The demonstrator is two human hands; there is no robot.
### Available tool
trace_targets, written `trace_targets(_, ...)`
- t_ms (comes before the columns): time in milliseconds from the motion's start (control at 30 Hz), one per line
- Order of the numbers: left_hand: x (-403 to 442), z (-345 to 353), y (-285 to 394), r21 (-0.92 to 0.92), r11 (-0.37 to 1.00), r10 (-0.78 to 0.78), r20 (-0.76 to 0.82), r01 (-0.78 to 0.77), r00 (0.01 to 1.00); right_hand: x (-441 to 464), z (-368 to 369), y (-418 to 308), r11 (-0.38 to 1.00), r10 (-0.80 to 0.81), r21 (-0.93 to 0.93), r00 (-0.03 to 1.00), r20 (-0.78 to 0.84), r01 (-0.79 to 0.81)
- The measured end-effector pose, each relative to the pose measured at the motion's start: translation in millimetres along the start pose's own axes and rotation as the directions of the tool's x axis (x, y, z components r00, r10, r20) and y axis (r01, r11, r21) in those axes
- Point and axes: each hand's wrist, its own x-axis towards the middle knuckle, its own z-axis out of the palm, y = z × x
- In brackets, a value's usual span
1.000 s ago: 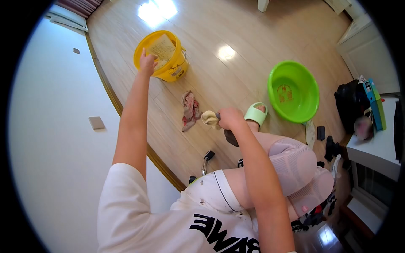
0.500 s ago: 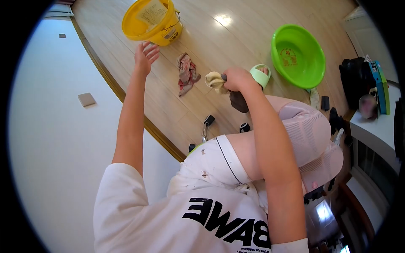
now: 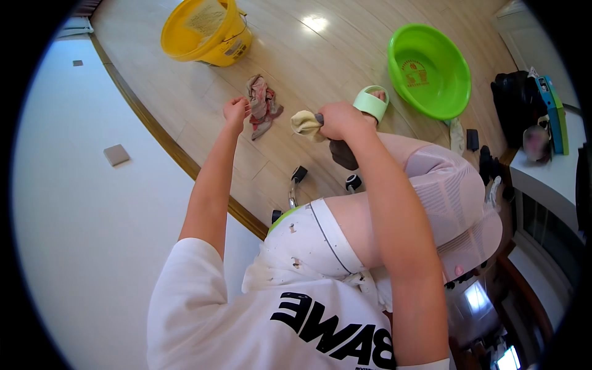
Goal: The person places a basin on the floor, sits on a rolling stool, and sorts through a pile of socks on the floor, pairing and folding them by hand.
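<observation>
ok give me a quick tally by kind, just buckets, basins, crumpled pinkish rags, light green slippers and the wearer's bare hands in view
Yellow bucket: 1
Green basin: 1
Pinkish rag: 1
Light green slipper: 1
Bare hands: 2 (left hand, right hand)
Total: 6

Both arms [image 3: 211, 179] extend forward, left fingers [image 3: 240, 106] curled, right fingers [image 3: 327, 123] clenched.
</observation>
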Motion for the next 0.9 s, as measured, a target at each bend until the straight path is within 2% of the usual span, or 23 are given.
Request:
trace_targets(167,34.2,27.0,-20.6,0.185,0.982,0.05,-0.111,-0.028,0.993,11.1,-2.8,1.0,0.999,0.025,0.037,1.0,-0.011,-0.025)
trace_targets(267,36.8,42.2,-13.9,0.312,0.95,0.067,-0.235,0.01,0.97,20.5,-3.0,-0.6,0.998,0.045,0.044,0.999,0.0,-0.045)
trace_targets(367,69.6,43.3,-36.5,0.493,0.87,0.164,-0.327,0.02,0.931,28.9,-7.4,-1.7,0.995,0.065,0.071,0.998,0.011,-0.066)
trace_targets(467,51.8,45.8,-22.1,0.426,0.903,0.104,-0.35,0.06,0.931,33.5,-14.6,-3.9,0.994,0.056,0.094,0.998,0.025,-0.058)
trace_targets(567,60.4,28.8,-30.9,0.386,0.917,0.227,-0.301,-0.099,0.926,37.5,-25.5,5.5,0.993,0.044,0.113,0.999,0.001,-0.044)
trace_targets(667,43.7,7.9,-10.3,0.107,0.988,0.136,-0.226,-0.114,0.965,35.7,-36.9,18.4,0.994,0.051,0.092,0.999,-0.001,-0.05)
trace_targets(767,26.5,-7.0,12.0,0.069,0.983,0.181,-0.276,-0.169,0.944,39.8,-43.8,31.0,0.995,0.077,0.058,0.996,0.048,-0.08)
trace_targets(900,49.0,-7.3,11.6,0.033,0.98,0.197,-0.198,-0.194,0.96,50.4,-35.0,27.8,0.995,0.096,0.021,0.994,0.057,-0.098)
